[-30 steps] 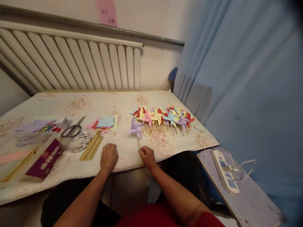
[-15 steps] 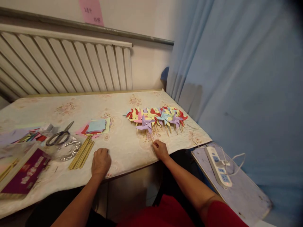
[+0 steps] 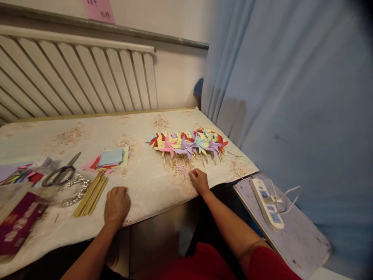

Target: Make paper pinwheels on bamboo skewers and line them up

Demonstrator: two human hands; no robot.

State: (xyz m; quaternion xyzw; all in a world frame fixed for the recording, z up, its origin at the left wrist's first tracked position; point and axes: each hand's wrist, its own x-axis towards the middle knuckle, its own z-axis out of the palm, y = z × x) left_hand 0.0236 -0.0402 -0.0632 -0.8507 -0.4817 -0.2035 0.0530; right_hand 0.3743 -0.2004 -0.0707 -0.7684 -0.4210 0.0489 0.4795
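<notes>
A row of paper pinwheels [image 3: 189,143] in red, yellow, pink, blue and purple lies on the table [image 3: 151,182] at the right, sticks pointing toward me. My right hand [image 3: 199,181] pinches the lower end of the stick of a purple pinwheel [image 3: 186,146], whose head rests among the others. My left hand [image 3: 116,204] rests near the table's front edge, fingers curled under, next to a bundle of wooden sticks [image 3: 91,192].
Left of the sticks lie scissors [image 3: 60,173], a beaded ring [image 3: 74,190], a stack of coloured paper squares [image 3: 110,157] and a maroon box [image 3: 17,223]. A radiator [image 3: 75,77] stands behind. A blue curtain [image 3: 291,85] hangs at right, above a power strip [image 3: 266,202] on a board.
My right hand carried the purple pinwheel rightward from beside the row and laid its head among the others. My left hand stayed put. The view shifted right.
</notes>
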